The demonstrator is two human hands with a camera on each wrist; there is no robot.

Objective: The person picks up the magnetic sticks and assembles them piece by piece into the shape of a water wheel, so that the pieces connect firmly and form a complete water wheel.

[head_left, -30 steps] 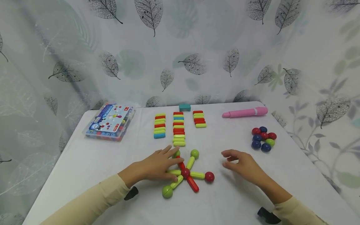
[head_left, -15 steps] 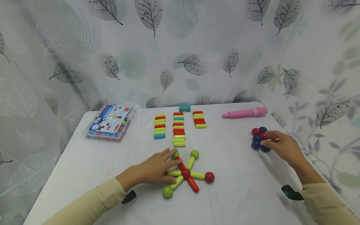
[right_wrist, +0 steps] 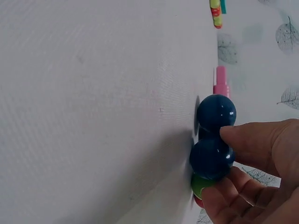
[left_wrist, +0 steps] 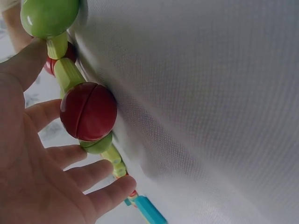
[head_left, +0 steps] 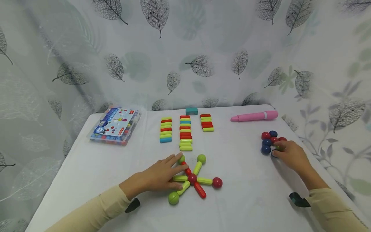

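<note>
Left hand (head_left: pixel 160 175) lies flat, fingers spread, on the stick-and-ball star (head_left: pixel 192 178) mid-table. Right hand (head_left: pixel 290 154) is over at the ball cluster (head_left: pixel 269 141) on the right, fingers pinching a blue ball (right_wrist: pixel 211 157) in it.

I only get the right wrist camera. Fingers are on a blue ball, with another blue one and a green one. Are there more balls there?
Observer: Yes. In the head view, the blue ball that the right hand pinches belongs to a cluster with red balls too.
Operator: What is the other hand doing?
Observer: The left hand rests with flat fingers on a star of sticks and balls near the table's front.
Operator: And the pink thing at the top of my picture?
Observer: It is a long pink pen-shaped toy lying on its side behind the cluster.
</note>
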